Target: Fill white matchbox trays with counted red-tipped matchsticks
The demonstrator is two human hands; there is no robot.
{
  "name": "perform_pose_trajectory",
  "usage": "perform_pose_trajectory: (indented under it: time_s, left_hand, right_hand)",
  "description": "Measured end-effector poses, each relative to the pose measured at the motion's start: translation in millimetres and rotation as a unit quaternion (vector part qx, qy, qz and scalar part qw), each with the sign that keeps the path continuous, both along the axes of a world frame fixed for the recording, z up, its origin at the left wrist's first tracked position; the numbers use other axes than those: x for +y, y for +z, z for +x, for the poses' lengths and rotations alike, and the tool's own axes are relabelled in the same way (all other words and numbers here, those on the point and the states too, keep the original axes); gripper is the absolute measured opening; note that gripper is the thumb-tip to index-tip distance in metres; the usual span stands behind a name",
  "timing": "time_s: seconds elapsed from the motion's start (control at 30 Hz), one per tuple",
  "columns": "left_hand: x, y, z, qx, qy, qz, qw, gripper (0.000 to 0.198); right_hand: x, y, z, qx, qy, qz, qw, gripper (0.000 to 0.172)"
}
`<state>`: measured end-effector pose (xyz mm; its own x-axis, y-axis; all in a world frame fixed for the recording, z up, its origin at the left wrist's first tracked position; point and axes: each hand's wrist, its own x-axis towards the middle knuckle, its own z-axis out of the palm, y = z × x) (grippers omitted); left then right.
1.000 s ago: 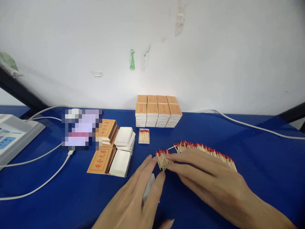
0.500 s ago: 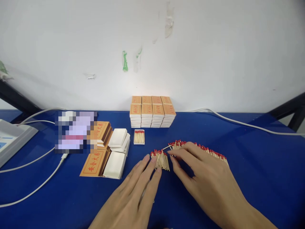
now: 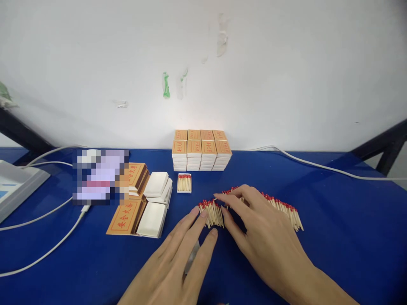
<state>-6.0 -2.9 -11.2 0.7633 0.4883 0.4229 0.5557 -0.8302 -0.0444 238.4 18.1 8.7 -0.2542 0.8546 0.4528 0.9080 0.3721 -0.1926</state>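
Note:
A small bunch of red-headed matches (image 3: 212,214) lies on the blue table, heads pointing away from me. My left hand (image 3: 178,258) rests at its left side, fingers spread, fingertips touching or very near the sticks. On its right side is my right hand (image 3: 260,228), thumb and index finger apart at the edge of the bunch, the index tip over a stray match by the heads. A longer row of matches (image 3: 286,207) runs behind and right of my right hand, partly hidden by it. Something greyish shows between my left fingers; I cannot make it out.
An open tray of matches (image 3: 184,184) stands behind the bunch. Stacked matchboxes (image 3: 202,154) stand near the wall. To the left lie orange matchbox sleeves (image 3: 125,216), white empty trays (image 3: 152,220), a blurred-out phone-like object (image 3: 106,169) and white cables (image 3: 57,258).
My right index finger has moved left over the stray match, and the right hand has shifted slightly left. My left thumb has spread a little from the bunch. The whole view has shifted slightly.

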Motion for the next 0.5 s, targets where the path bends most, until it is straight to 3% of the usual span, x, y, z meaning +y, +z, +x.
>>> perform_pose_trajectory:
  time_s: [0.17, 0.3, 0.5]
  left_hand:
    - [-0.6, -14.0, -0.7, -0.015, 0.026, -0.005, 1.0, 0.067]
    - [0.3, -6.3, -1.3, 0.02, 0.014, -0.015, 1.0, 0.081]
    - [1.7, 1.1, -2.7, 0.027, 0.018, -0.027, 0.999, 0.092]
  right_hand:
    - [0.1, 0.8, -4.1, 0.023, 0.004, -0.034, 0.999, 0.028]
    - [0.4, 4.5, -1.1, 0.044, -0.012, -0.029, 0.999, 0.027]
    - [12.3, 10.9, 16.0, -0.007, -0.031, 0.003, 0.999, 0.02]
